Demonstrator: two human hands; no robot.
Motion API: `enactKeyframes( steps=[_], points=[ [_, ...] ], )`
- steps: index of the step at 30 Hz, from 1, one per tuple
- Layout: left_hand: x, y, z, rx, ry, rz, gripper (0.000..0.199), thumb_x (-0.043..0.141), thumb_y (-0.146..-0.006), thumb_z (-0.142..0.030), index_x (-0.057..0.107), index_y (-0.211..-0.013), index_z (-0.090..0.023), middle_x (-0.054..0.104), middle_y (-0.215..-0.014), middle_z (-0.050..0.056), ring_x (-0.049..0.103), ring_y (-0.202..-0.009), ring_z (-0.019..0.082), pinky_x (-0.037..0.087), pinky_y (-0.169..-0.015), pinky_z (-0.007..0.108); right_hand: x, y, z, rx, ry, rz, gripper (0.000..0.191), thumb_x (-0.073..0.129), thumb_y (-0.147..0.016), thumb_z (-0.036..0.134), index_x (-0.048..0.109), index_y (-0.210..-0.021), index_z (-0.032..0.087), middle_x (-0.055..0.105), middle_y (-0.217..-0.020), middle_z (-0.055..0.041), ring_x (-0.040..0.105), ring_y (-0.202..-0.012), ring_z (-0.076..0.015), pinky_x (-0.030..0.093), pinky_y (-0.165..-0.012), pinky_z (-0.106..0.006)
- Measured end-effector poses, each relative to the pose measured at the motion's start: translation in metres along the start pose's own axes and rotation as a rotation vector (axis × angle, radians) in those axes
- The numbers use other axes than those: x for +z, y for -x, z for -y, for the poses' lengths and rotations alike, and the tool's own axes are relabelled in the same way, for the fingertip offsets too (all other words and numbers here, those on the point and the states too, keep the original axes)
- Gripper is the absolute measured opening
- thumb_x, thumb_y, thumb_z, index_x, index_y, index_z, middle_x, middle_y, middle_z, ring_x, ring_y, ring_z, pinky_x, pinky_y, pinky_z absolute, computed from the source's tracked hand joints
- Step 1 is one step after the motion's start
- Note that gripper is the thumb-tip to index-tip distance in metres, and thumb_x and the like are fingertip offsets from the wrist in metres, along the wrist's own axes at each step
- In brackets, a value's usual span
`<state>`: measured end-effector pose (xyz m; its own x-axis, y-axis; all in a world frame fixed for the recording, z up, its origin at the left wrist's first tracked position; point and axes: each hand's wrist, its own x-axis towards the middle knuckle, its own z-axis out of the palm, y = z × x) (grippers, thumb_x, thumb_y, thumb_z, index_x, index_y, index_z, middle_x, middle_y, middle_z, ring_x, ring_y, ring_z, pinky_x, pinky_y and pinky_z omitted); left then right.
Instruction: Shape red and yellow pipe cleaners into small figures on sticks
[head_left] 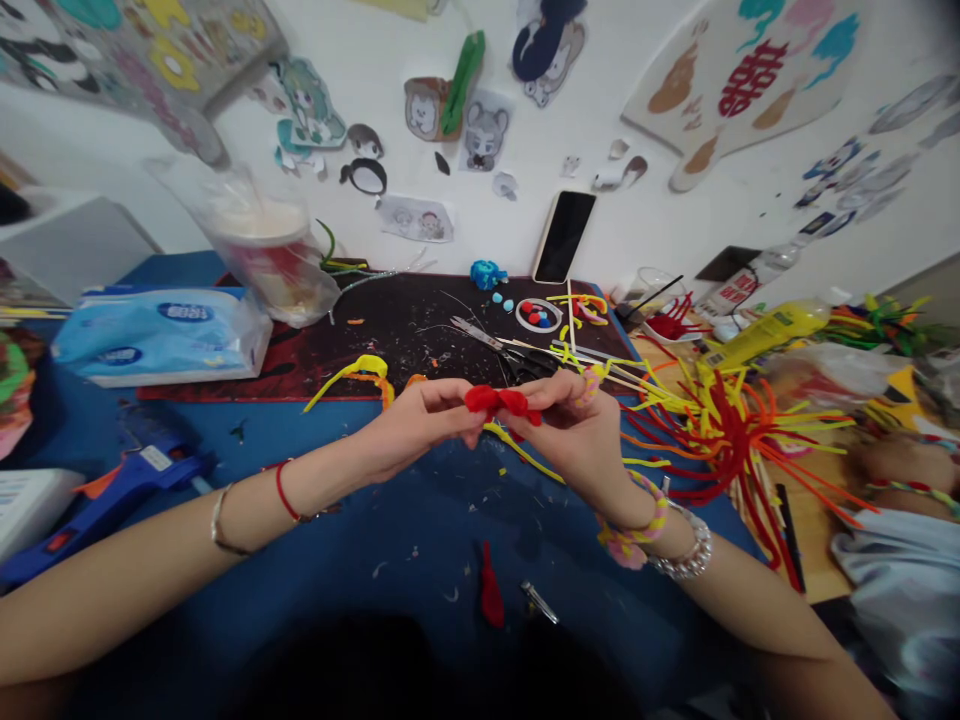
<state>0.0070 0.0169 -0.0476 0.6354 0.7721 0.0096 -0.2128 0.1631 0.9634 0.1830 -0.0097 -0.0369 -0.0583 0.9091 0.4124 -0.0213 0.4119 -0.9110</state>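
Near the middle of the view, a fuzzy red piece (496, 402) is held between both hands above the blue table mat (360, 560). My left hand (420, 425) pinches its left end with thumb and fingers. Its right end is pinched by my right hand (574, 430). Below, a separate red fuzzy piece (490, 590) lies on the mat beside a small metal clip (540, 603). A yellow and orange fuzzy strip (360, 372) lies beyond my left hand. Black-handled scissors (510, 352) rest just beyond the hands.
On the left are a blue glue gun (127, 490), a tissue pack (165, 335) and a bagged cup (270, 250). Many coloured fuzzy stems (739, 435) spread at the right, near another person's arm (907, 465). A phone (564, 238) leans on the wall.
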Motion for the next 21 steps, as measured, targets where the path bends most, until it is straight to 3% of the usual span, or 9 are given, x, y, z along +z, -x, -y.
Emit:
enactKeyframes(
  steps=[3, 7, 10, 14, 21],
  points=[
    [0.006, 0.002, -0.005, 0.046, -0.261, -0.075, 0.021, 0.059, -0.078, -0.034, 0.053, -0.074, -0.014, 0.053, -0.063, -0.002, 0.049, -0.062, 0.009, 0.037, -0.06, 0.022, 0.002, 0.002, 0.0, -0.003, 0.026, -0.018, 0.018, 0.072, -0.064, 0.015, 0.056, -0.067, 0.021, 0.069, -0.08, -0.0012, 0.066, -0.077, -0.0162, 0.056, -0.071, -0.032],
    [0.011, 0.007, -0.01, 0.212, -0.663, -0.199, 0.024, 0.057, -0.079, -0.037, 0.049, -0.072, -0.016, 0.05, -0.065, -0.003, 0.045, -0.06, 0.009, 0.034, -0.054, 0.021, 0.003, 0.003, 0.0, 0.037, 0.04, -0.05, 0.018, 0.073, -0.064, 0.019, 0.055, -0.065, 0.02, 0.068, -0.075, -0.0009, 0.065, -0.072, -0.0151, 0.056, -0.067, -0.03],
    [0.01, 0.008, -0.012, 0.321, -0.857, -0.221, 0.024, 0.057, -0.079, -0.037, 0.049, -0.073, -0.016, 0.051, -0.067, -0.002, 0.045, -0.06, 0.009, 0.034, -0.054, 0.02, 0.003, 0.002, 0.001, 0.094, 0.025, -0.009, 0.018, 0.072, -0.063, 0.018, 0.054, -0.064, 0.02, 0.067, -0.074, -0.0006, 0.065, -0.069, -0.014, 0.055, -0.063, -0.027],
    [0.007, 0.007, -0.015, 0.36, -1.009, -0.214, 0.022, 0.056, -0.08, -0.037, 0.051, -0.074, -0.016, 0.052, -0.066, -0.002, 0.045, -0.059, 0.009, 0.033, -0.053, 0.02, 0.001, -0.001, 0.003, 0.107, 0.054, 0.041, 0.02, 0.072, -0.064, 0.018, 0.053, -0.063, 0.02, 0.067, -0.07, 0.001, 0.064, -0.065, -0.0125, 0.054, -0.062, -0.026],
    [0.006, 0.006, -0.016, 0.347, -1.045, -0.235, 0.013, 0.057, -0.076, -0.027, 0.05, -0.071, -0.017, 0.053, -0.064, -0.003, 0.046, -0.057, 0.009, 0.034, -0.054, 0.02, 0.0, -0.001, 0.003, 0.146, 0.098, 0.129, 0.013, 0.067, -0.071, 0.024, 0.055, -0.069, 0.019, 0.062, -0.066, 0.0018, 0.059, -0.058, -0.01, 0.051, -0.057, -0.024]
  ],
)
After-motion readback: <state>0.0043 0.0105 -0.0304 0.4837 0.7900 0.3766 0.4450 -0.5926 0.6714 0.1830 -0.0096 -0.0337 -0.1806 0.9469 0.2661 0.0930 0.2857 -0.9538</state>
